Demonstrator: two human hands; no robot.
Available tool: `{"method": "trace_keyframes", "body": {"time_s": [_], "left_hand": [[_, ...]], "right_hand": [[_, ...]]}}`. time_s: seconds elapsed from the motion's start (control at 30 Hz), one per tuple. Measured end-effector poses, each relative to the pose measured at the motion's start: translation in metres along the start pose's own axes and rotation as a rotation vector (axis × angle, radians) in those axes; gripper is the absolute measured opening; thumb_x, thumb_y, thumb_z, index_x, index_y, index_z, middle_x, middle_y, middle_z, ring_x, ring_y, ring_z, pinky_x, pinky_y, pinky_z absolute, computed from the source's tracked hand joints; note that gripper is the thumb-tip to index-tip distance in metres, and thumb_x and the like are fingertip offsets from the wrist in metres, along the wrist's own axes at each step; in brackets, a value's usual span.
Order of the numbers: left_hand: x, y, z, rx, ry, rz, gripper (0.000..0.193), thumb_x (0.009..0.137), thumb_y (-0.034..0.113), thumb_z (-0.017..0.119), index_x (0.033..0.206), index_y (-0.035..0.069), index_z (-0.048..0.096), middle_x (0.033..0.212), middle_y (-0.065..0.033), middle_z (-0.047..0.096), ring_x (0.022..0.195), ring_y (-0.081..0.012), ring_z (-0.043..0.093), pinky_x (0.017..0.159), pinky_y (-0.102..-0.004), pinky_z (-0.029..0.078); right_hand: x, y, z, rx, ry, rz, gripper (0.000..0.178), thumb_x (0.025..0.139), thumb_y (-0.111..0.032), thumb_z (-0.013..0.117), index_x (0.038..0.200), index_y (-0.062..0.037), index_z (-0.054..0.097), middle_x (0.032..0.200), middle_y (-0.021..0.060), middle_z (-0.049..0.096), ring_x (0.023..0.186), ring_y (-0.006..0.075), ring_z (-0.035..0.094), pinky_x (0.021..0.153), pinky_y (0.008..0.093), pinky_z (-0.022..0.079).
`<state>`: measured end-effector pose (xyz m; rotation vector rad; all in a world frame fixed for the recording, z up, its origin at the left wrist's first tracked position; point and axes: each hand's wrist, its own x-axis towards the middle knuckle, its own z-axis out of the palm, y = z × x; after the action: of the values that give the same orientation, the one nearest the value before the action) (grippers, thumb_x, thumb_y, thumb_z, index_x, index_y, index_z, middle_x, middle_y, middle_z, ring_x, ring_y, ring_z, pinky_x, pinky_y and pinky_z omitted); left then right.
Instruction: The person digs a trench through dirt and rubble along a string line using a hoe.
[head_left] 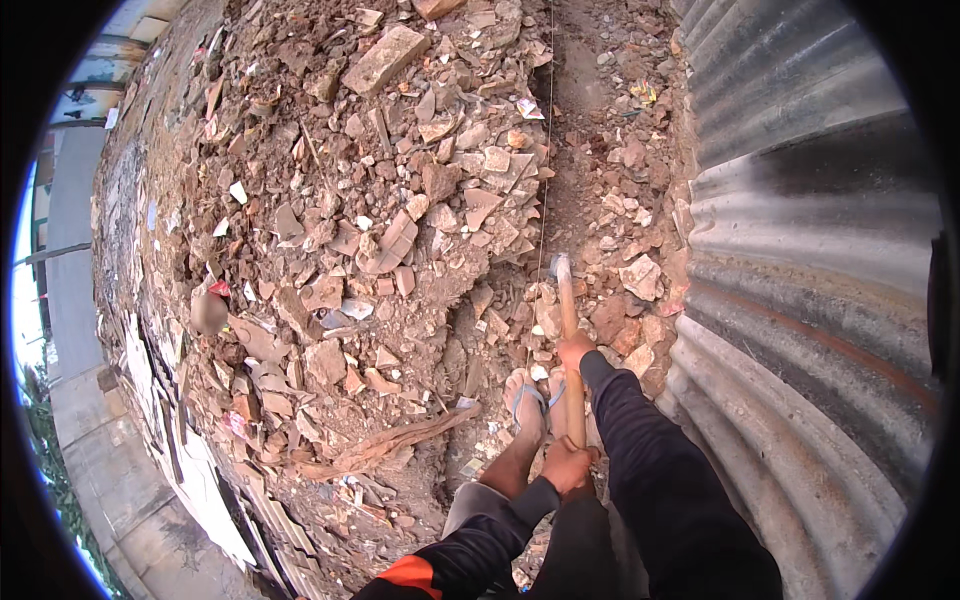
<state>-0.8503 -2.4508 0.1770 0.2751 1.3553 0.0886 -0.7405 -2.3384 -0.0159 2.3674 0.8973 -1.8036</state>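
Observation:
A wooden-handled tool (569,310) slants away from me, its small grey metal head (560,266) down among the rubble in a narrow trench (585,120). The kind of head cannot be made out. My left hand (567,467) is wrapped around the lower handle, close to my legs. Farther up the shaft, my right hand (574,350) is closed on it too. A thin taut string (546,170) runs along the trench, passing just beside the tool's head. My feet in grey-blue flip-flops (527,397) stand just left of the handle and behind it.
Corrugated metal sheeting (800,230) walls off the right side. Broken bricks and stones lie heaped on the left, with a large brick (385,60) at the far end. A weathered piece of wood (385,445) lies left of my feet. White broken sheets (200,490) lean at the lower left.

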Motion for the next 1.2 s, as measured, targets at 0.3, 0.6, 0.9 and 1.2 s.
{"method": "trace_keyframes", "body": {"time_s": [0.3,0.6,0.9,1.2], "left_hand": [[-0.132,0.072,-0.005,0.027,-0.156,-0.070,0.011,0.086,0.013,0.065,0.085,0.002,0.063,0.066,-0.0022,0.057,0.045,-0.0122,0.051,0.037,-0.0279,0.038],[-0.325,0.187,-0.133,0.328,-0.341,-0.032,0.021,0.083,0.022,0.069,0.079,0.001,0.064,0.062,-0.0020,0.059,0.043,-0.0102,0.054,0.036,-0.0268,0.041],[-0.682,0.155,-0.443,1.390,0.573,-0.149,0.028,0.072,0.015,0.066,0.100,0.012,0.069,0.088,-0.0116,0.070,0.085,-0.0325,0.068,0.077,-0.0451,0.054],[-0.780,0.094,-0.524,1.422,1.033,-0.424,0.024,0.073,0.010,0.064,0.094,0.017,0.072,0.099,-0.0066,0.070,0.105,-0.0295,0.063,0.088,-0.0510,0.048]], "right_hand": [[-0.131,-0.045,-0.066,0.417,-0.035,0.017,0.036,0.082,-0.018,0.068,0.107,0.0082,0.064,0.089,0.0163,0.066,0.076,0.0278,0.065,0.066,0.0445,0.054],[-0.173,-0.100,-0.089,1.193,-0.060,0.220,0.027,0.093,-0.027,0.061,0.108,-0.0082,0.048,0.090,0.0105,0.055,0.079,0.0286,0.058,0.069,0.0499,0.054],[-0.487,-0.325,0.137,1.305,-0.710,0.193,0.030,0.103,-0.027,0.052,0.124,-0.0056,0.046,0.124,0.0145,0.054,0.121,0.0323,0.053,0.108,0.0566,0.039],[-0.615,-0.385,0.194,1.191,-1.066,-0.055,0.032,0.100,-0.032,0.061,0.123,-0.0126,0.050,0.124,0.0055,0.055,0.121,0.0235,0.051,0.104,0.0501,0.041]]}}
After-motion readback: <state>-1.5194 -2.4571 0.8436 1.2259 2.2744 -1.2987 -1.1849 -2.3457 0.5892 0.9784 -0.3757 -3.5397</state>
